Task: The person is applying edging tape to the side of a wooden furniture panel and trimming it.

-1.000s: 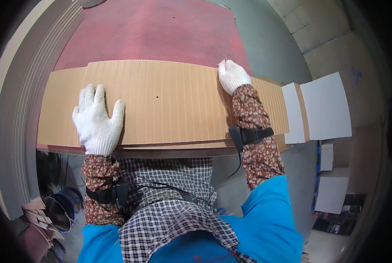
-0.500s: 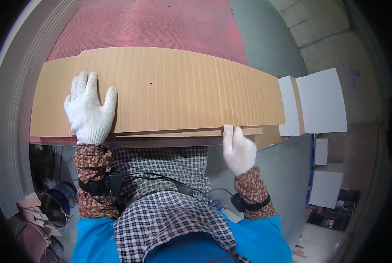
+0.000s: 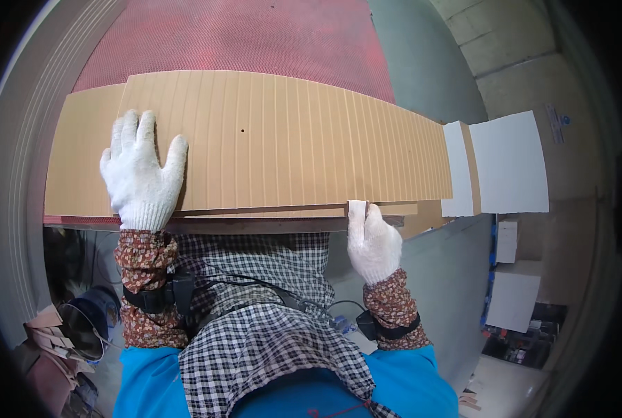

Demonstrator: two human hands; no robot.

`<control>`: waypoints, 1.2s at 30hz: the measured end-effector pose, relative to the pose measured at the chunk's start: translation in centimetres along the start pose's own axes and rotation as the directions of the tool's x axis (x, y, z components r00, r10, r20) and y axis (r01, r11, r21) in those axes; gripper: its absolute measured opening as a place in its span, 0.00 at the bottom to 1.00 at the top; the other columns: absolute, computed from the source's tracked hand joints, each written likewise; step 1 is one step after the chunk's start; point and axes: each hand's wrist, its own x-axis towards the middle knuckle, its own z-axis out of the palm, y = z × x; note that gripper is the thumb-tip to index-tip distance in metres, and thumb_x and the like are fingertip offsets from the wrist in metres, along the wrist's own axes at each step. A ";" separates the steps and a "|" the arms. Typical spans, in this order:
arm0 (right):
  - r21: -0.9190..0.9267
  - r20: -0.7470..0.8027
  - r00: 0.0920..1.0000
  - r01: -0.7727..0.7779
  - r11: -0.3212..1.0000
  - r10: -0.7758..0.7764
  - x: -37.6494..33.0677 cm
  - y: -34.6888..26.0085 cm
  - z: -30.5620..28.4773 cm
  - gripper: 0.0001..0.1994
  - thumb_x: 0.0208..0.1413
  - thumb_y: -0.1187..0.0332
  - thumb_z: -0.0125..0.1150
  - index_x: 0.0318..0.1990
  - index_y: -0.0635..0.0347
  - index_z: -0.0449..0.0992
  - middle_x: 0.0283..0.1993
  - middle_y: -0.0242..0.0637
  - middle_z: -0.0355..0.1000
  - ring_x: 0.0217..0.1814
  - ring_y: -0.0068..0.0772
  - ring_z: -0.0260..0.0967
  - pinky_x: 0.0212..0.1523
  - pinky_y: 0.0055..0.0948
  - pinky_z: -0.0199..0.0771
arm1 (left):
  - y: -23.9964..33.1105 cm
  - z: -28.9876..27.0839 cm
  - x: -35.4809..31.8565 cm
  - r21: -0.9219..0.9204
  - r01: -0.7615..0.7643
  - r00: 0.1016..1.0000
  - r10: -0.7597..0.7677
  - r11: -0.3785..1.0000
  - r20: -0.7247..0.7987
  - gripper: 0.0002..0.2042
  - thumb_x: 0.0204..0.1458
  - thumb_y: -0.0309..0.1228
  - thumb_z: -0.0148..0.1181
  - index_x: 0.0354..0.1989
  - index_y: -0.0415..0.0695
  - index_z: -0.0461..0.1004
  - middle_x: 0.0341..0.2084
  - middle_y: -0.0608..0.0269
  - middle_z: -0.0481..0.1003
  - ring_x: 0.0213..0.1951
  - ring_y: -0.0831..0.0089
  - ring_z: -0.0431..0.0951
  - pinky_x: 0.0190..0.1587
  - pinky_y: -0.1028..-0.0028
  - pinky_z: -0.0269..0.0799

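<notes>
A tan grooved board (image 3: 283, 139) with parallel slots and one small hole lies on top of a flat plain board on a red mesh table (image 3: 241, 35). My left hand (image 3: 142, 174), in a white knit glove, lies flat with fingers spread on the board's left part. My right hand (image 3: 372, 240), also gloved, grips the near edge of the board stack at its right side, fingers curled over the edge.
White panels (image 3: 502, 164) lie just past the board's right end. A grey curved rim (image 3: 18, 174) borders the table on the left. Scrap pieces and a dark round container (image 3: 81, 327) sit at the lower left. White boxes (image 3: 513, 299) stand on the floor at right.
My right hand left the board's far right edge, came down to the near edge and took hold of it. The left hand shifted slightly up on the board.
</notes>
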 end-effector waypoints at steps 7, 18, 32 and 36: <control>-0.147 0.008 0.989 0.144 0.979 -0.144 4.7 0.0 -0.1 0.10 0.68 0.68 0.51 0.51 0.60 0.73 0.37 0.48 0.74 0.26 0.49 0.79 0.24 0.43 0.79 | -0.1 1.4 1.4 0.019 -0.033 0.999 0.034 0.999 -0.039 0.29 0.56 0.45 0.66 0.62 0.39 0.74 0.65 0.43 0.70 0.66 0.50 0.70 0.65 0.51 0.63; -0.220 0.034 0.971 0.237 0.946 -0.236 23.8 1.5 2.7 0.14 0.69 0.67 0.46 0.46 0.69 0.75 0.42 0.55 0.77 0.46 0.53 0.80 0.44 0.46 0.83 | 0.0 1.7 2.7 0.015 -0.016 1.000 0.016 1.000 -0.006 0.29 0.57 0.42 0.65 0.64 0.38 0.73 0.66 0.42 0.70 0.68 0.49 0.68 0.67 0.51 0.62; -0.373 0.082 0.951 0.308 0.875 -0.299 23.9 1.5 2.7 0.17 0.71 0.67 0.41 0.51 0.70 0.74 0.49 0.56 0.76 0.49 0.50 0.81 0.49 0.44 0.84 | -0.6 0.9 0.8 -0.012 0.009 1.000 -0.009 1.000 0.003 0.30 0.54 0.45 0.67 0.62 0.41 0.73 0.65 0.46 0.70 0.68 0.53 0.68 0.66 0.51 0.61; -0.139 0.071 0.993 0.105 0.985 -0.096 16.4 -0.1 1.0 0.16 0.70 0.66 0.42 0.52 0.66 0.74 0.45 0.55 0.77 0.37 0.55 0.81 0.39 0.48 0.84 | -0.4 0.7 0.8 -0.007 0.012 1.000 -0.012 1.000 -0.008 0.29 0.55 0.44 0.66 0.63 0.40 0.73 0.65 0.45 0.70 0.68 0.52 0.69 0.67 0.52 0.62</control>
